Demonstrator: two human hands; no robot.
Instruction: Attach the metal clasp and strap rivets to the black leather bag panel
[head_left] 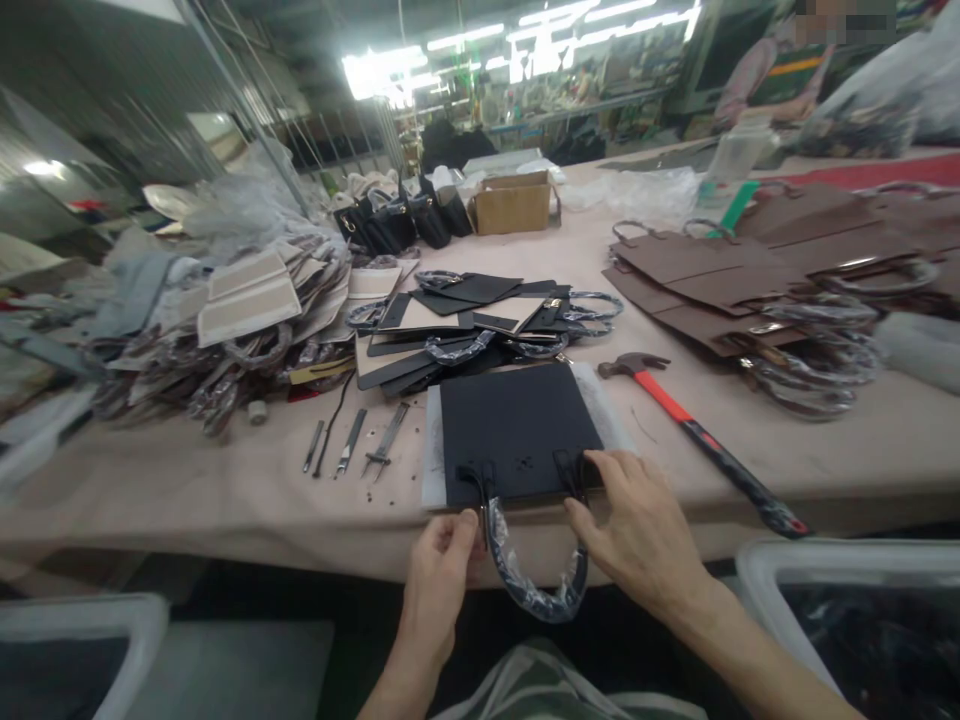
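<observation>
A black bag panel [517,415] lies flat near the table's front edge, on a white sheet [433,450]. Its looped handle [544,603], wrapped in clear plastic, hangs over the edge towards me. My left hand [439,565] is closed in a pinch at the handle's left end; its fingertips are partly hidden. At the right end, the thumb and fingers of my right hand [637,520] close around the strap, touching the panel's corner. To the right lies a claw hammer [675,410] with a red and black grip. Slim metal tools, among them a pair of dividers [386,440], lie to the left.
Behind the panel is a pile of black bag pieces [465,320]. Beige pieces [251,295] are heaped left, brown ones [712,270] right. A cardboard box [514,205] stands farther back. Lidless bins [847,555] flank me below the table. Another person [780,75] is at the far right.
</observation>
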